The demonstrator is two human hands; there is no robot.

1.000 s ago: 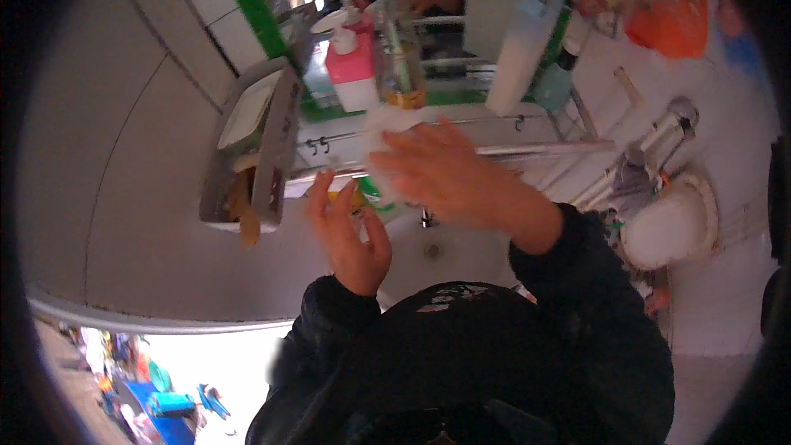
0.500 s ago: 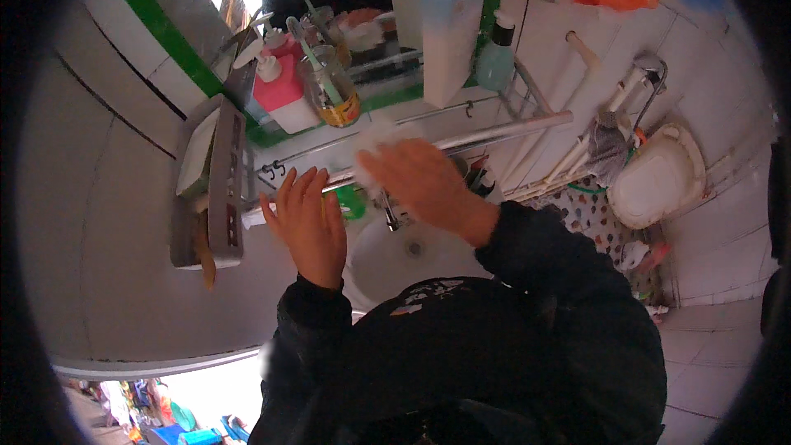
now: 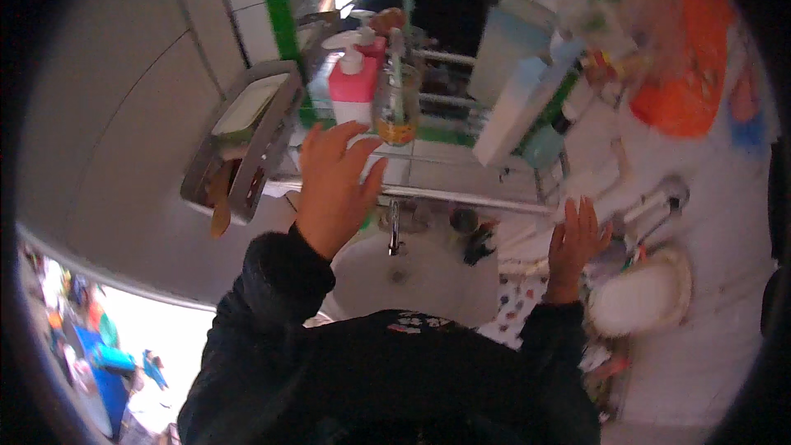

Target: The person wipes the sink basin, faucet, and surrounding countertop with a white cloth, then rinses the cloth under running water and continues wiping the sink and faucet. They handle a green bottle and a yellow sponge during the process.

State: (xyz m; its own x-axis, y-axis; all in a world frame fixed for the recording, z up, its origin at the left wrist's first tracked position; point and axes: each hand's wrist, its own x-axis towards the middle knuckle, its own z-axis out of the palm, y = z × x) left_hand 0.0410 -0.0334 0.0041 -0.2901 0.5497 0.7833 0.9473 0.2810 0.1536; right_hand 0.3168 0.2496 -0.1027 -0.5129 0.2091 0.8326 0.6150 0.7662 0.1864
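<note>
My left hand [image 3: 334, 185] is raised in front of the shelf's left part, fingers curved and spread, with no object visible in it. Just beyond its fingertips stands a pink and white pump bottle [image 3: 352, 91]. Beside that is a glass jar [image 3: 397, 115] holding a toothbrush [image 3: 397, 74]. My right hand [image 3: 577, 243] is at the right end of the shelf's metal rail [image 3: 470, 199], its fingers stretched upward. I see nothing gripped in it, though a pale blur lies above the fingertips. Whether either hand touches the rail, I cannot tell.
Below the rail sit a white washbasin [image 3: 437, 292] and its tap [image 3: 394, 231]. A grey wall caddy [image 3: 247, 148] hangs at left. A tall white box [image 3: 511, 111] and a teal bottle [image 3: 545, 144] stand at the shelf's right. An orange bag [image 3: 684, 91] hangs far right.
My right hand has moved right, away from the middle of the rail; the white cloth-like thing under it no longer shows clearly. My left hand has risen toward the pump bottle. The view has turned.
</note>
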